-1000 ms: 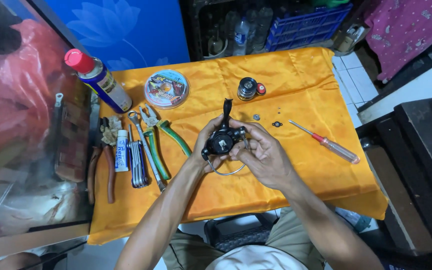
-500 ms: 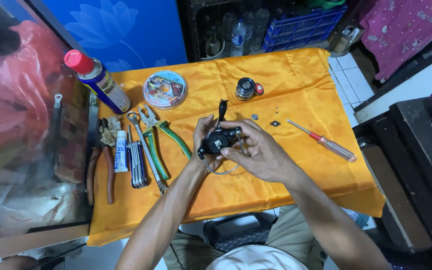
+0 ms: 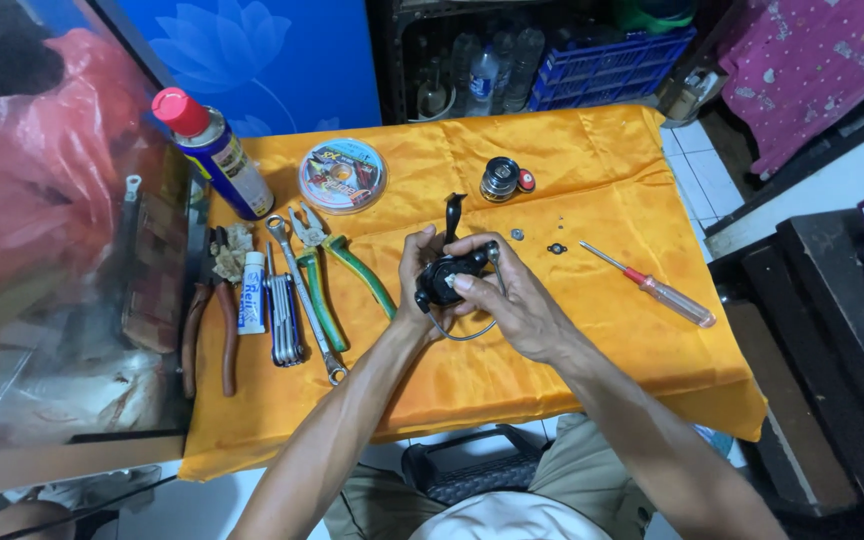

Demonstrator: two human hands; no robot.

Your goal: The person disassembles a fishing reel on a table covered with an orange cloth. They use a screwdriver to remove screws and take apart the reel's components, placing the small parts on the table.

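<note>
We hold a black reel [image 3: 449, 270] over the middle of the orange cloth [image 3: 572, 340], our 2 hands clamped on it: left hand [image 3: 414, 272] wraps its left side, right hand [image 3: 512, 300] covers the right, thumb on its body. Its handle sticks upward. The spool [image 3: 501, 179] sits behind, the screwdriver [image 3: 652, 287] right, green pliers [image 3: 337, 275] and spray can [image 3: 214, 150] left.
</note>
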